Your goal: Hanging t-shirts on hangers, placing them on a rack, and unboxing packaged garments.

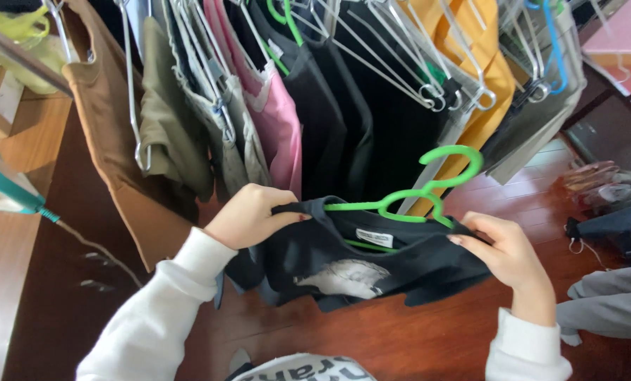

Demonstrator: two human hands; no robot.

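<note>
From the head view, a packed row of hanging clothes (315,92) fills the upper half, its lower hems ending just above the hands. Below and in front of the hands a stretch of bare reddish wooden floor (400,339) gives the widest open room. At the left edge a brown garment (111,141) hangs down low beside a wooden surface (19,233), narrowing that side. At the right edge grey cloth (611,300) and dark objects lie on the floor, well apart from the hands.

The dark T-shirt (358,268), with a pale print on its front, hangs between the 2 hands on a green hanger (421,194), whose hook rises above the collar toward the rack. The left hand (248,215) is closed around the shirt's left shoulder, fingers curled over the fabric at the hanger's end. The right hand (506,254) is closed in a pinch on the right shoulder, thumb on top, fingers under the cloth. Both white sleeves (160,317) reach up from the bottom edge.
</note>
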